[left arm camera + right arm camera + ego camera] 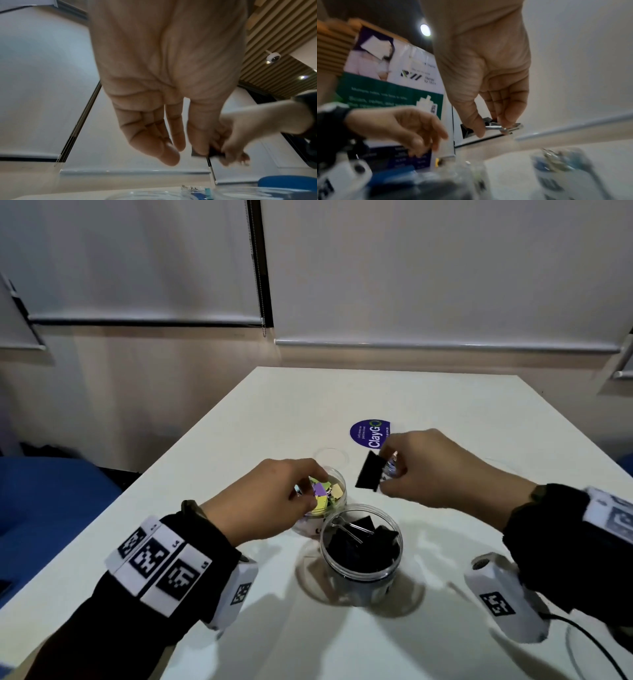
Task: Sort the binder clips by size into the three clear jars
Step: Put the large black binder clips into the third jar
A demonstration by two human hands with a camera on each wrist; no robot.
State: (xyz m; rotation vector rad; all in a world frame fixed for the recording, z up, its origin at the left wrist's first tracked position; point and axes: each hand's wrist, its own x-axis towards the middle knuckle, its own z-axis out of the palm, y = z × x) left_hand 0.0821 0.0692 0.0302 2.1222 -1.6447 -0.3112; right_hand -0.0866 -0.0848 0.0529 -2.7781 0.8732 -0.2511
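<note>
Black big clip (370,471) pinched by its wire handles in my right hand (442,467), thumb and fingers curled round them, held above the table just beyond the black-clip jar (361,546). Plan: bring it back over the rim, centre, release low. Left hand (270,498) over the coloured-clip jar (337,491), fingers loosely curled, holding nothing afaict.

Dim indoor light from overhead. The white desk (445,412) shows soft, multiple shadows fanning toward its near edge beneath both arms and around the jar of black clips (361,546), whose clear rim carries faint glare. In the head view, wide-angle distortion bows the blinds (137,261) at the frame edges. The right-wrist view is motion-blurred, worst along its lower edge; a round ceiling lamp (425,30) flares there. In the left-wrist view the palm is soft and shaded.
</note>
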